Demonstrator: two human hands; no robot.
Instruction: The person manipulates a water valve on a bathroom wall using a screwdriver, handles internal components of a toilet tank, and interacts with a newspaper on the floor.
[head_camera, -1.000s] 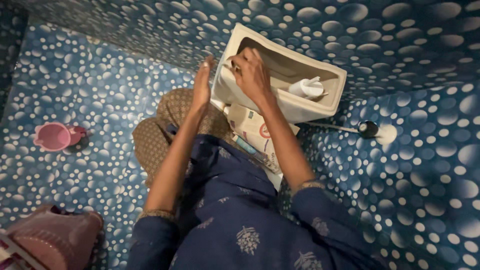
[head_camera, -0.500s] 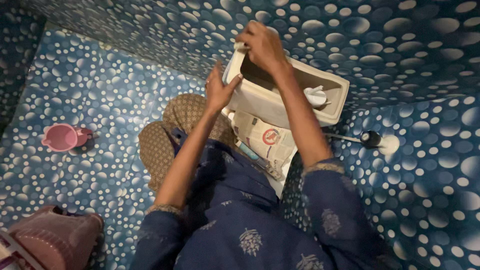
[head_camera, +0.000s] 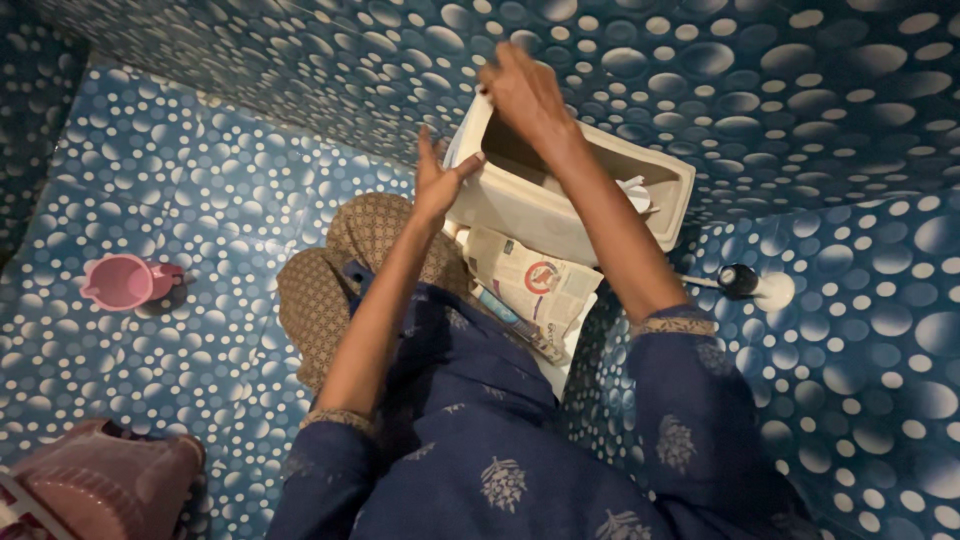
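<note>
The left hand (head_camera: 437, 180) lies flat and open on the side of the open tank (head_camera: 560, 205) while the right hand (head_camera: 522, 92) grips its far corner, so a steady hold comes first.

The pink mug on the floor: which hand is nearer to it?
Left. The left hand presses the open cistern's left end, on the pink mug's side; the right hand grips the cistern's far rim, farther away.

Open-topped cistern (head_camera: 560, 215) — passable from above, past white fittings (head_camera: 632, 190) inside. Hemmed closely by dotted wall (head_camera: 760, 90) behind — newspaper (head_camera: 530, 285) below.
</note>
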